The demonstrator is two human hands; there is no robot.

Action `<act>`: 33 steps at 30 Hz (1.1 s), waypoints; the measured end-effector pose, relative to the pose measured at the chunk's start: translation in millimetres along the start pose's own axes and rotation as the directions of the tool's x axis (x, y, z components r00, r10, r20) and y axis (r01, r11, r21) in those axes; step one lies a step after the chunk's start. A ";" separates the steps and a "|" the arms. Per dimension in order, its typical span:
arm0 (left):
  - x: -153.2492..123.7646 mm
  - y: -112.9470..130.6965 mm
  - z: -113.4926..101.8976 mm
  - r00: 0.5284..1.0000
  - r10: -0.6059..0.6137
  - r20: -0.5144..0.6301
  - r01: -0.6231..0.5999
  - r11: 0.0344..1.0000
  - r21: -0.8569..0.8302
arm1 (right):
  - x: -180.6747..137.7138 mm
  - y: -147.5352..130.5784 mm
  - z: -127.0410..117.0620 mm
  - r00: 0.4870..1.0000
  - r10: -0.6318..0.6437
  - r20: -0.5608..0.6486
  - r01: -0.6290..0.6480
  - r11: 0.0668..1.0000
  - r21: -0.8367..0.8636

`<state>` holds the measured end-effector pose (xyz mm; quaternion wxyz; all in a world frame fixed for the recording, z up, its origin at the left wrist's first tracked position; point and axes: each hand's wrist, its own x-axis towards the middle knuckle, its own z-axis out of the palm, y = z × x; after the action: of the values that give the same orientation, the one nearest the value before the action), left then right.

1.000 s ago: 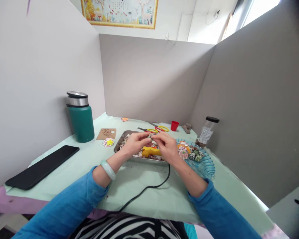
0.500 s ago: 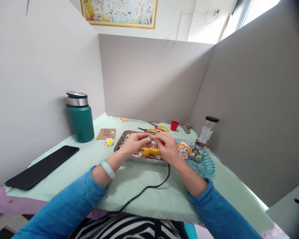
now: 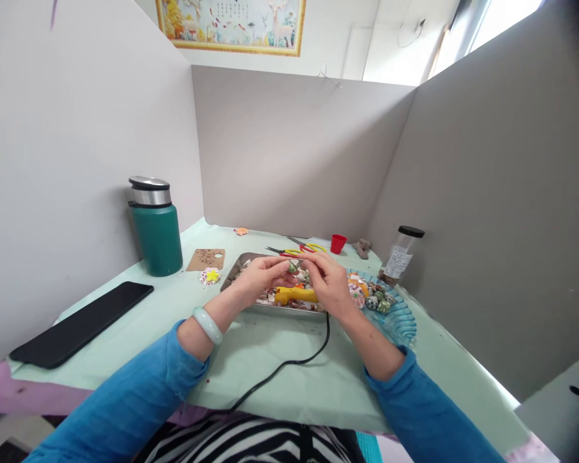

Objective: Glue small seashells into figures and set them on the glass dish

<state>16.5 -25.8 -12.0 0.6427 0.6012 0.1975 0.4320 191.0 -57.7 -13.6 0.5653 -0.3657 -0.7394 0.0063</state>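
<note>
My left hand, with a pale jade bangle on its wrist, pinches a small green-and-white shell between thumb and fingertips. Just right of the shell, my right hand has its thumb and forefinger pressed together. Whatever is in that pinch is too small to name. Both hands are raised over a metal tray of mixed shells. Below them a yellow glue gun lies across the tray, and a black cord runs from the tray toward my lap.
On the right, a blue plate bears shells, with a black-lidded jar behind. Scissors and a red cup lie beyond the tray. At left are a green bottle, a black slab and a shell-covered disc. Partitions enclose the table.
My right hand has drawn slightly right, away from the shell, opening a small gap. The shell in my left hand shows more clearly; the left hand has barely moved.
</note>
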 end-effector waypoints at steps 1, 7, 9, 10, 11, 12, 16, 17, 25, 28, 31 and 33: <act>-0.2 0.1 -0.1 1.000 -0.003 -0.004 0.003 1.000 -0.009 | -0.1 0.0 -0.1 1.000 -0.013 -0.004 0.013 1.000 -0.006; -2.4 2.8 1.9 1.000 -0.014 -0.023 0.013 1.000 -0.013 | -4.1 -0.6 2.4 0.996 -0.088 0.026 0.089 0.995 -0.050; -2.8 3.1 2.4 0.999 -0.016 -0.029 0.016 1.000 -0.013 | -5.5 -0.2 3.5 0.995 -0.092 0.037 0.094 0.994 -0.064; -2.9 3.2 2.6 0.999 -0.015 -0.036 0.015 1.000 -0.016 | -5.9 -0.1 3.9 0.995 -0.093 0.036 0.095 0.993 -0.067; -2.9 3.1 2.8 0.999 -0.014 -0.044 0.013 1.000 -0.019 | -6.2 0.0 4.0 0.995 -0.092 0.033 0.094 0.993 -0.069; -2.8 3.1 2.9 0.999 -0.012 -0.051 0.010 1.000 -0.024 | -6.3 -0.1 4.0 0.996 -0.090 0.027 0.091 0.994 -0.068; -2.0 2.7 3.2 0.997 -0.010 -0.073 0.007 0.999 -0.044 | -5.5 -1.8 3.0 0.997 -0.075 0.008 0.075 0.995 -0.061; -1.6 2.4 2.9 0.997 -0.006 -0.080 0.003 0.999 -0.048 | -5.1 -2.0 2.9 0.997 -0.072 0.005 0.072 0.996 -0.058; 3.0 -5.2 -5.5 0.992 0.089 -0.084 -0.095 0.994 -0.061 | -3.2 3.5 5.1 0.999 0.032 -0.034 -0.034 0.999 -0.035; 3.2 -6.7 -6.0 0.990 0.109 -0.091 -0.112 0.993 -0.030 | -3.9 3.9 6.1 1.000 0.021 -0.017 -0.022 0.999 -0.026; 2.3 -5.5 -4.4 0.988 0.107 -0.109 -0.107 0.994 0.006 | -4.6 4.0 6.8 1.000 0.011 -0.019 -0.012 1.000 -0.024; 2.0 -4.4 -3.1 0.989 0.081 -0.121 -0.078 0.997 0.027 | -4.9 4.3 7.1 1.000 0.006 -0.017 -0.006 1.000 -0.024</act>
<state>16.6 -21.9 -16.2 0.6048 0.5881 0.2173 0.4910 187.8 -54.3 -22.1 0.5670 -0.3749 -0.7335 -0.0041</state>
